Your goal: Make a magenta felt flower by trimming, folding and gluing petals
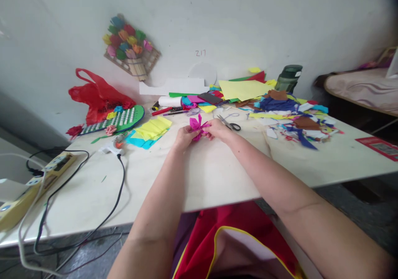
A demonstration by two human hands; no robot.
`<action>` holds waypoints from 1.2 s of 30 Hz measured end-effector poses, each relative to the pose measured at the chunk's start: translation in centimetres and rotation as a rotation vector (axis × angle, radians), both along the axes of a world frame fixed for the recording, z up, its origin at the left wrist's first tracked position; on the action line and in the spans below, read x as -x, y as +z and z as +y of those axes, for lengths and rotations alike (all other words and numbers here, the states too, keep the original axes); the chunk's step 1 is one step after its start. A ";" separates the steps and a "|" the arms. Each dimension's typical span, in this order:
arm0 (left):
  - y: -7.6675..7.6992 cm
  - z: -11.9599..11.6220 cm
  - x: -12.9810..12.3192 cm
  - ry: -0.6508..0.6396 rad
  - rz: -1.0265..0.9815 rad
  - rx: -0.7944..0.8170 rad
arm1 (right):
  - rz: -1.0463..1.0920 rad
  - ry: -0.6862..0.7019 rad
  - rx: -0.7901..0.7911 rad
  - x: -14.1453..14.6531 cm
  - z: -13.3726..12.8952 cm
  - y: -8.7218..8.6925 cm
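Observation:
A bright magenta paper flower [195, 124] with spread petals is held between my two hands, over the middle of the table. My left hand [184, 137] pinches it from the left side. From the right, the fingers of my right hand [217, 129] are closed on its lower right petals. Just beyond my right hand lies a pair of scissors [229, 123] with dark handles. To the left of my left hand are yellow paper sheets [153, 128] on top of blue paper sheets [146, 141].
A white glue gun [112, 147] lies at the left, its black cord running over the table edge toward a power strip [40, 183]. Paper scraps [306, 123] pile up at right, near a green bottle [289, 79]. A red plastic bag [96, 96] stands at back left.

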State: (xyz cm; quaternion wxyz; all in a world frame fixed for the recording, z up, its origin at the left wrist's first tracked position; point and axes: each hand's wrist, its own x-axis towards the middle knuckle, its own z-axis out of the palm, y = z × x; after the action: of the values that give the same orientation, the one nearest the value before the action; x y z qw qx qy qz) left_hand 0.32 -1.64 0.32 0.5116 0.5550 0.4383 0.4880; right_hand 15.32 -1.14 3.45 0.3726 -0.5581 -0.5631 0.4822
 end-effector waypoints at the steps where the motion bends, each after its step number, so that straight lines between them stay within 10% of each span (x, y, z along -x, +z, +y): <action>1: 0.1 -0.1 -0.1 0.003 -0.003 0.002 | 0.003 -0.003 0.012 0.1 -0.1 0.0; 17: -0.1 0.6 -1.8 0.222 0.129 -0.020 | -0.831 -0.174 -0.399 0.7 -0.3 -0.9; 36: -1.2 1.5 -1.7 0.327 0.219 -0.108 | -1.014 0.017 -0.525 1.7 -2.0 -0.3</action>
State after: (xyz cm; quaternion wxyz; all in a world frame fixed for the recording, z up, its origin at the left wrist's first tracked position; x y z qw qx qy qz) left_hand 2.07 -0.13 -0.83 0.3443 0.5529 0.5486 0.5242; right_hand 13.58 -3.18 3.13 0.1779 -0.6040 -0.7769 0.0008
